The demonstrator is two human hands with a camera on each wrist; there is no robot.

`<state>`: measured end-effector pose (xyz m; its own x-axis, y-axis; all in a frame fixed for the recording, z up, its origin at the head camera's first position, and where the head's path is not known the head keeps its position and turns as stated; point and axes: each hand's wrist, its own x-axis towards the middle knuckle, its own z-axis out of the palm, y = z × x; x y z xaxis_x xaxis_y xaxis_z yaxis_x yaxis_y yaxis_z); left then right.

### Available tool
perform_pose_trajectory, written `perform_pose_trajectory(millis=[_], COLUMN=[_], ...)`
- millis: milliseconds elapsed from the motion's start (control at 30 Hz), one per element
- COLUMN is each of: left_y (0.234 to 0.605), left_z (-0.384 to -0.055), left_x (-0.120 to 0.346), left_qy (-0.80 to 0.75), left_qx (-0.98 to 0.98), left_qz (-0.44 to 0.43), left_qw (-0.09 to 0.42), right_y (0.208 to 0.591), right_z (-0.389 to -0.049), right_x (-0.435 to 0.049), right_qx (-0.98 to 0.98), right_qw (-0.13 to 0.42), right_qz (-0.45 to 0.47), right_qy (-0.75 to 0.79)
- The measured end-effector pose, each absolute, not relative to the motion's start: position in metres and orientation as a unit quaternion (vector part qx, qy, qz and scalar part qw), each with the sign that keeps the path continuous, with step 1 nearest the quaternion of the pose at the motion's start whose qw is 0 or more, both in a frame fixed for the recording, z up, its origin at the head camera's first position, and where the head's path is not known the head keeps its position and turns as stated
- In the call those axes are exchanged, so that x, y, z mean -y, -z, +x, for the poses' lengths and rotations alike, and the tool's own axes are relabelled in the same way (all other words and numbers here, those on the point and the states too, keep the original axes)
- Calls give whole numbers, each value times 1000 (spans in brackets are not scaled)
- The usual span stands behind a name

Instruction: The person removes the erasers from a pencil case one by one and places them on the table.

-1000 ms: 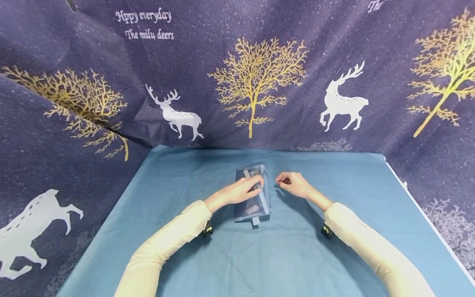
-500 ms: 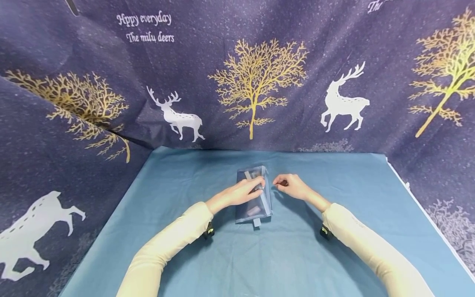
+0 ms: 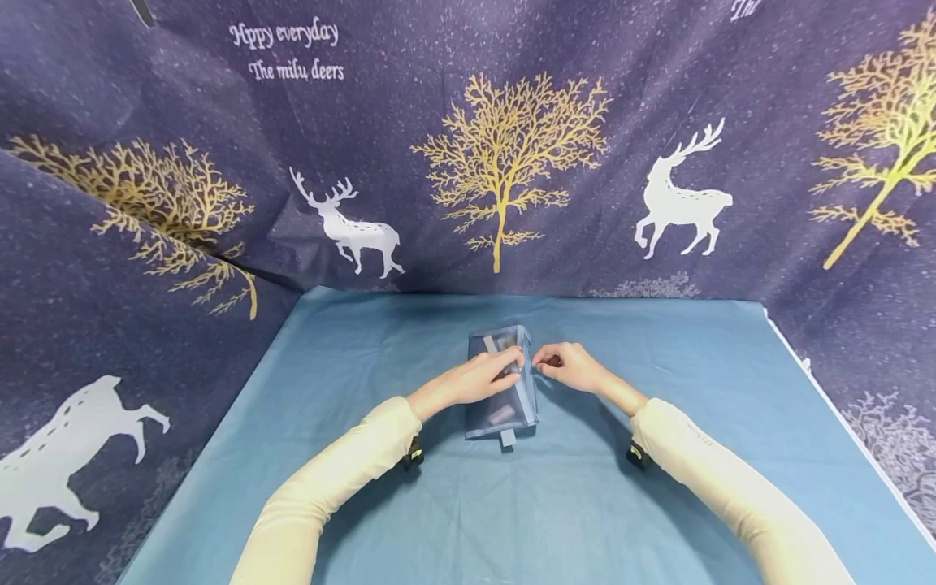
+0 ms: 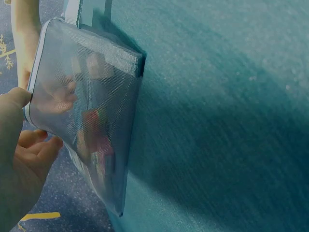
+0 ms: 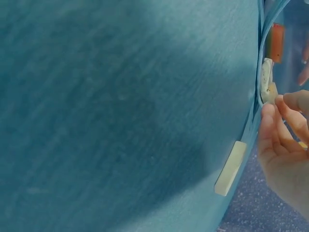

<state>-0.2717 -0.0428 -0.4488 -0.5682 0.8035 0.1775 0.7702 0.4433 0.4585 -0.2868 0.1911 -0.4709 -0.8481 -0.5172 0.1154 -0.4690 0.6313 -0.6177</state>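
A translucent blue mesh zipper pouch [image 3: 478, 416] lies on the blue cloth, with several small blocks showing through its mesh. My left hand [image 3: 475, 378] pinches the zippered edge; in the left wrist view the thumb [image 4: 19, 96] lies over the rim and the fingers are below it. At the pouch's right side, my right hand [image 3: 574, 366] has thumb and fingertips together, right at the zipper edge, pinching a small beige piece [image 5: 273, 91]. Beside it shows a speckled off-white block [image 5: 266, 72]. An orange-and-green block [image 5: 276, 42] is farther along inside the pouch.
One pale rectangular bar [image 5: 230, 168] lies on the cloth near the right hand in the right wrist view. A small tab [image 3: 508, 439] sticks out from the pouch's near end. Dark deer-print fabric [image 3: 439, 162] hangs behind the blue cloth [image 3: 366, 325].
My right hand has moved left, up to the pouch's zipper edge. The left hand keeps its hold on the pouch, which has hardly moved.
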Motion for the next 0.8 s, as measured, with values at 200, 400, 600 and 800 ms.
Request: perform_pose_trajectory(millis=[200,400,600,800], left_y=[450,449,450,449], left_z=[-272,-271,-272,-273], left_x=[44,43,42,42], left_qy=[-256,-264,-257,-251], left_qx=[-846,-845,-845,-845], left_qz=[466,464,467,470], left_qw=[40,42,45,44], right_y=[472,472,473,472], right_z=[-287,-287,-286,-285], right_x=[-187,-184,-183,-180], right_qx=[-899,-898,-894,-892], right_qw=[43,50,56,45], right_qz=[-281,-288,-300,-314], right_qy=[332,330,327,322])
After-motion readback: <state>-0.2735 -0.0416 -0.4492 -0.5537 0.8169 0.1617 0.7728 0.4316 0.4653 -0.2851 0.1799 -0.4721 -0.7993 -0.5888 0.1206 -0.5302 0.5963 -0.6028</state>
